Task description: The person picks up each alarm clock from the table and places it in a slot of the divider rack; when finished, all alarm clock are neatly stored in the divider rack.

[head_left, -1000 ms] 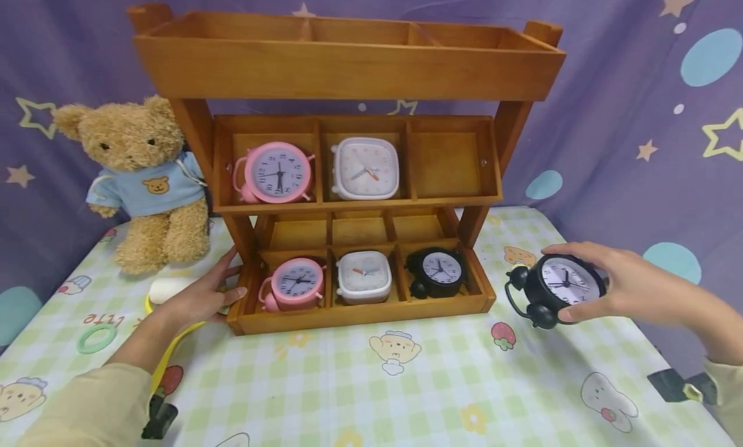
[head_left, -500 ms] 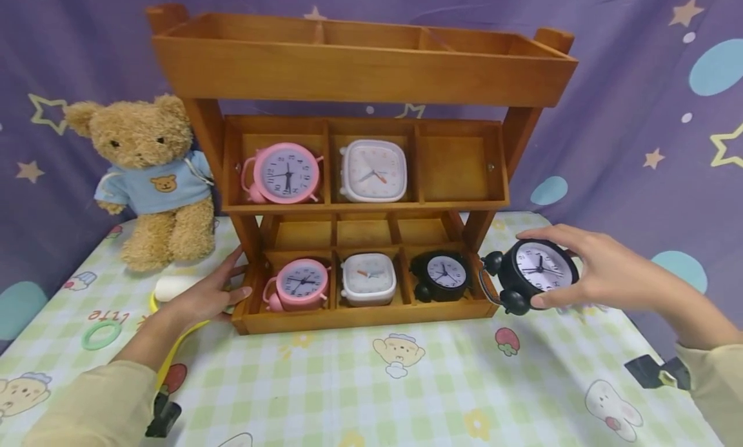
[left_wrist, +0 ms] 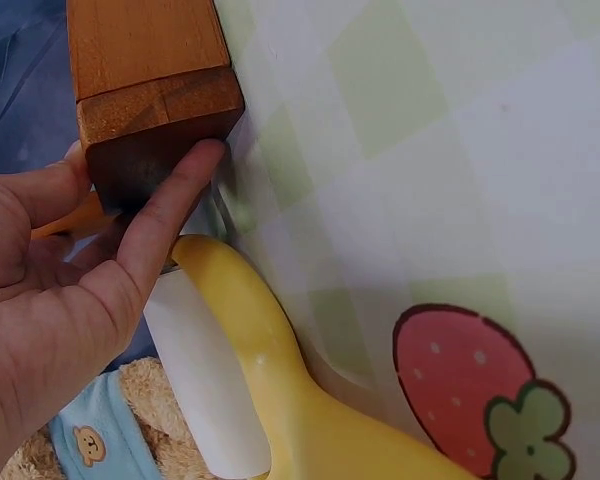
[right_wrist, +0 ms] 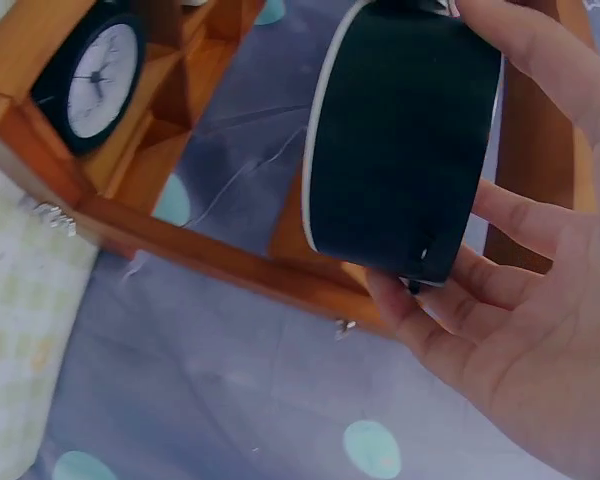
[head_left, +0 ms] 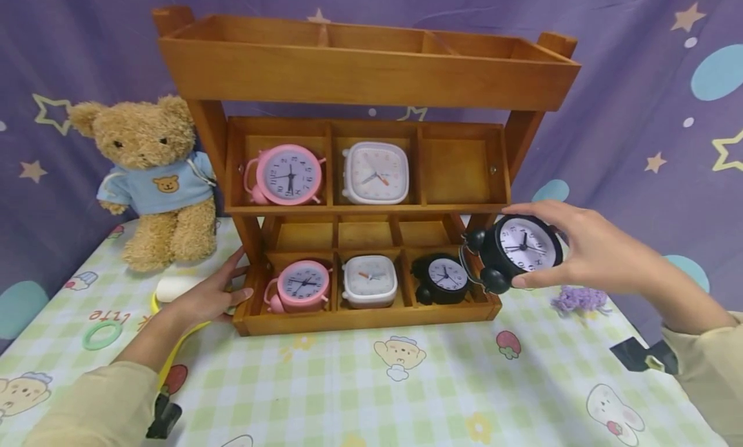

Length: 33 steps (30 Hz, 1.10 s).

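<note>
Gripping a round black twin-bell alarm clock [head_left: 518, 248] with a white dial, the right hand [head_left: 586, 250] curls its thumb beneath and its fingers [right_wrist: 520, 50] over the case and holds the clock in the air, just right of the three-tier brown wooden shelf rack [head_left: 371, 79], level with the gap between the middle and bottom tiers. The left hand [head_left: 204, 295] lies with relaxed, nearly straight fingers against the near left corner of the rack's bottom tier, the thumb [left_wrist: 170, 215] pressing the wood. In the bottom tier stand, left to right, a pink round clock [head_left: 298, 284], a white square clock [head_left: 369, 280] and a second black clock [head_left: 444, 277]. In the middle tier stand a larger pink clock [head_left: 286, 175] and a larger white square clock [head_left: 376, 172]; its right compartment is bare. A brown teddy bear in a blue top [head_left: 152, 176] sits far left on the checked worktop [head_left: 348, 395].
</note>
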Available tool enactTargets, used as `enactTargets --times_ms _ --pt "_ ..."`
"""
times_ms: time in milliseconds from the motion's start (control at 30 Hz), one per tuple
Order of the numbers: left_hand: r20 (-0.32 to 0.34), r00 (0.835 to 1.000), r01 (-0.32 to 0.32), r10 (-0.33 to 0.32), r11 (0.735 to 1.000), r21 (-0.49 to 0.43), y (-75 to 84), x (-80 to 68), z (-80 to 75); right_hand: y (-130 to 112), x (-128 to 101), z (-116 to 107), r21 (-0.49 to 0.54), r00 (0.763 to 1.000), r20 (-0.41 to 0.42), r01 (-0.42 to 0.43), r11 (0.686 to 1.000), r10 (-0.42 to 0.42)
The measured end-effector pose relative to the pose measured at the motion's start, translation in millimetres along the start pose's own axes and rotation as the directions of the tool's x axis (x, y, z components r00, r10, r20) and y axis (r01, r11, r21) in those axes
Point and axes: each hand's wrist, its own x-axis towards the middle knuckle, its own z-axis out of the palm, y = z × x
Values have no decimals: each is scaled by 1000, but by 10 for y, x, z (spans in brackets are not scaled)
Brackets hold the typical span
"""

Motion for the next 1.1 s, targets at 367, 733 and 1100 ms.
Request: enactTargets --times_ms 367,733,1100 --pt "-3 1000 -3 3 1000 -11 3 -10 -6 -209 328 -127 -21 987 -152 56 998 -58" --pt "-3 1000 2 -2 1000 -13 5 -18 4 -189 754 -114 -58 974 -225 0 998 -13" --pt "-13 1000 -24 24 999 -24 21 -24 18 -165 1035 -33 -55 969 -246 -19 998 5"
